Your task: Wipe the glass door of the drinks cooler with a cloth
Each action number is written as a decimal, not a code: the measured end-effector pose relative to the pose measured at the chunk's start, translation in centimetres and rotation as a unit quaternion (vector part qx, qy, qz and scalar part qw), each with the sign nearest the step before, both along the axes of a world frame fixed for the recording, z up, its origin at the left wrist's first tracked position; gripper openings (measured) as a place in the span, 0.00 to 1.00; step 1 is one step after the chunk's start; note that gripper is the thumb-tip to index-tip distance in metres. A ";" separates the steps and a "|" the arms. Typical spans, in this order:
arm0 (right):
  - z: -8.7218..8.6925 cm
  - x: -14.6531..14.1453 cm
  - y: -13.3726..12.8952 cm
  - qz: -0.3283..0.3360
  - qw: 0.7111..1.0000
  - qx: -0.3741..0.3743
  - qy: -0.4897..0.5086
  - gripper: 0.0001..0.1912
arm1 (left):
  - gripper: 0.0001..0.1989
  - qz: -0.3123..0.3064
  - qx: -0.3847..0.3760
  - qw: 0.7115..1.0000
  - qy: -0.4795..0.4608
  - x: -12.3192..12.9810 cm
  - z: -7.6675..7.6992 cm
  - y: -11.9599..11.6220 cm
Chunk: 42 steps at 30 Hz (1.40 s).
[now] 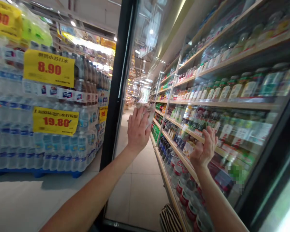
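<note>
In front of me stands a glass door point(145, 42) with a black frame point(122, 61), tilted in my view. My left hand point(137, 132) presses a pale, crumpled cloth point(149, 115) flat to the glass, its fingers reaching up over it. Part of the cloth lies hidden beneath the palm. To the right, my right hand point(204, 148) is raised near the glass with its fingers loosely bent and apart, and nothing shows in it. Whether it touches the pane I cannot tell.
Shelves point(232, 104) of bottled drinks line the right side, seen through the glass. Wrapped bottles point(55, 141) are stacked on a blue pallet point(38, 173) at left, with yellow price signs point(49, 67). A striped fabric item point(170, 219) is low near the shelf. Pale tiled floor point(142, 187) runs between.
</note>
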State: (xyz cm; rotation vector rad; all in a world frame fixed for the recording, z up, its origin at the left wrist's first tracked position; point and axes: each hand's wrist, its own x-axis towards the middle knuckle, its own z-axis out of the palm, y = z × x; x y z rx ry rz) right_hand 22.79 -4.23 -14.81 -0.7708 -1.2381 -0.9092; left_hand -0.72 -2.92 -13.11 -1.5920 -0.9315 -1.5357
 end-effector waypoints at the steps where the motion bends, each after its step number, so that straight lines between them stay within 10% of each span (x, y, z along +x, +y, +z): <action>1: 0.0 0.0 0.0 0.003 1.000 -0.003 0.004 0.23 | 0.24 -0.004 -0.003 1.000 -0.001 0.4 0.5 0.0; 8: -0.3 0.5 0.1 0.026 0.999 -0.004 -0.023 0.25 | 0.20 -0.036 0.060 0.948 0.311 6.4 -3.7 -1.0; 16: -0.6 0.3 0.1 0.040 0.999 0.002 -0.019 0.25 | 0.24 0.002 0.025 1.000 0.017 0.6 9.1 1.2; 24: -0.5 0.3 0.0 0.046 0.999 0.004 -0.021 0.26 | 0.20 0.000 0.072 0.945 0.319 4.7 4.2 0.1; 30: -0.6 0.5 0.0 0.076 0.997 0.002 -0.020 0.26 | 0.23 0.017 0.014 0.994 0.109 4.2 9.4 0.6; 37: 1.0 -2.2 -1.8 0.152 0.987 -0.017 -0.058 0.26 | 0.31 -0.090 -0.038 0.971 0.220 8.1 2.6 -1.2; 42: 2.7 -6.4 -1.2 0.116 0.986 -0.083 -0.088 0.27 | 0.36 -0.118 -0.019 0.981 0.155 4.3 1.8 -1.0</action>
